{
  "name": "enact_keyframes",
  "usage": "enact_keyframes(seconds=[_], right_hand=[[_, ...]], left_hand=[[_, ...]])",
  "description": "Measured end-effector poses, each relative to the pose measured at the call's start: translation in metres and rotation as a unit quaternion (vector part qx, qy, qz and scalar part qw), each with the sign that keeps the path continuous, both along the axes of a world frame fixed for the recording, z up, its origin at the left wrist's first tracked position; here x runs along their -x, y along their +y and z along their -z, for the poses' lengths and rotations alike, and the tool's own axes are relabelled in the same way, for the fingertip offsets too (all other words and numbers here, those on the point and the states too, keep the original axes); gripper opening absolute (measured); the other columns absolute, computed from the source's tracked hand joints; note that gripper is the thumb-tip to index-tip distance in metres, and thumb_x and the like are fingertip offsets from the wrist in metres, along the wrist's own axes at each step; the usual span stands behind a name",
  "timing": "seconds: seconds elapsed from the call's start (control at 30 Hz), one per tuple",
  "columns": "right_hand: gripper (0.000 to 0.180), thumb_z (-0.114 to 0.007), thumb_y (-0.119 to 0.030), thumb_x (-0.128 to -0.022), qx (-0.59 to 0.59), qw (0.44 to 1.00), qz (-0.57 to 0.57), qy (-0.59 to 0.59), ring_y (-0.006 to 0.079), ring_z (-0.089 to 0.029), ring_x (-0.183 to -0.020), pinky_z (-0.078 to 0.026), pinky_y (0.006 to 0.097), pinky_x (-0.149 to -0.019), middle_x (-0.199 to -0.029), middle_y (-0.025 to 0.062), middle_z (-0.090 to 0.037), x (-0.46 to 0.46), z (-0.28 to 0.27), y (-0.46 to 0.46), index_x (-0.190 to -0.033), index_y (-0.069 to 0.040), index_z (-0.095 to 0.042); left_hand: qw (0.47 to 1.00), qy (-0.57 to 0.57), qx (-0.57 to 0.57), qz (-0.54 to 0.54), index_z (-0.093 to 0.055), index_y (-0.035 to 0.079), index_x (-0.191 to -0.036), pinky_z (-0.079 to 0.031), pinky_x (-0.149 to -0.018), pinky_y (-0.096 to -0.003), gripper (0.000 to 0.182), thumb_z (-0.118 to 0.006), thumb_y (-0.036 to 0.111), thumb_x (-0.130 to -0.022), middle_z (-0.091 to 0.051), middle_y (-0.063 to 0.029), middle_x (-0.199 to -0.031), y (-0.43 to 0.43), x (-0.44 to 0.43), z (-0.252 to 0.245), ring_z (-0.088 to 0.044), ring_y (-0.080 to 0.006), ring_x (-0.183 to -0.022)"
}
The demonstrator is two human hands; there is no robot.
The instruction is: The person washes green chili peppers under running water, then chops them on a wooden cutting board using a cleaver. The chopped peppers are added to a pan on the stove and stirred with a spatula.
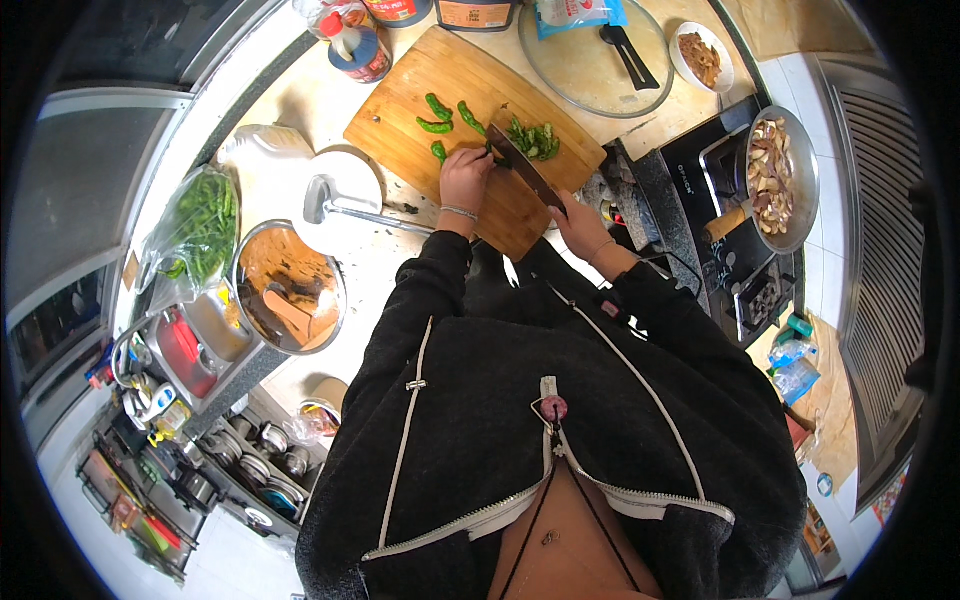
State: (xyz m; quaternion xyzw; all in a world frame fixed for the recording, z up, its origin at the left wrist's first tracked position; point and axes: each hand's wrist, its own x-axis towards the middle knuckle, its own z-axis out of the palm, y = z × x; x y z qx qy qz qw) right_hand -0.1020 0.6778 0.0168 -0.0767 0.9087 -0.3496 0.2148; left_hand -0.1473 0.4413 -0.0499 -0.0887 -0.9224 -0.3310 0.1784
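Note:
My right hand grips the handle of a dark-bladed kitchen knife. Its blade slants across a wooden cutting board. Left of the blade, my left hand has its fingers curled on a green pepper on the board, mostly hidden by the fingers and the blade. On the blade's far side lies a small heap of cut green pepper. Several whole green peppers are scattered beyond my left hand.
A glass lid and a bowl of brown strips lie beyond the board. Right, a pan of sliced food sits on the cooktop. Left are a steel basin, a bag of green peppers and a sauce bottle.

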Motion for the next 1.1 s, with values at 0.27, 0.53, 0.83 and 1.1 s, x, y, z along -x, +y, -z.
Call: enact_keyframes(seconds=[0.27, 0.53, 0.83, 1.1], right_hand=[[0.026, -0.052, -0.025, -0.097, -0.007, 0.999, 0.022, 0.037, 0.0513, -0.060, -0.083, -0.047, 0.0583, -0.073, -0.085, 0.0314, -0.063, 0.003, 0.016, -0.023, -0.111, -0.004, -0.048], [0.027, -0.054, -0.026, -0.097, -0.024, 0.999, 0.040, 0.004, 0.0519, -0.059, -0.086, -0.047, 0.0575, -0.074, -0.088, 0.0300, -0.064, 0.027, 0.019, -0.037, -0.111, -0.004, -0.050], [0.027, -0.054, -0.026, -0.097, 0.015, 0.999, 0.025, 0.035, 0.0504, -0.060, -0.087, -0.048, 0.0547, -0.073, -0.088, 0.0296, -0.064, 0.017, 0.003, -0.026, -0.111, -0.003, -0.052], [0.030, -0.055, -0.026, -0.096, 0.039, 0.999, -0.001, 0.038, 0.0495, -0.061, -0.087, -0.049, 0.0553, -0.075, -0.089, 0.0300, -0.064, 0.014, 0.001, -0.021, -0.115, -0.003, -0.052]], left_hand=[[1.000, -0.013, 0.012, 0.002, -0.074, 0.008, -0.082, -0.051, -0.080, -0.0365, 0.007, -0.072, 0.012, -0.076, -0.071, -0.0065, -0.092, 0.000, -0.002, -0.004, -0.065, -0.0258, -0.089], [0.995, 0.013, 0.083, 0.057, -0.071, 0.011, -0.086, -0.047, -0.087, -0.0376, 0.014, -0.074, 0.016, -0.074, -0.066, -0.0028, -0.107, -0.008, -0.002, -0.024, -0.060, -0.0242, -0.104], [0.995, -0.048, 0.052, 0.067, -0.070, 0.009, -0.095, -0.050, -0.089, -0.0375, 0.021, -0.074, 0.014, -0.075, -0.067, -0.0039, -0.108, -0.020, -0.009, -0.012, -0.062, -0.0259, -0.103], [0.998, -0.047, -0.007, 0.046, -0.072, 0.007, -0.091, -0.054, -0.080, -0.0363, 0.014, -0.070, 0.009, -0.077, -0.067, -0.0066, -0.102, -0.018, -0.011, -0.001, -0.065, -0.0278, -0.095]])
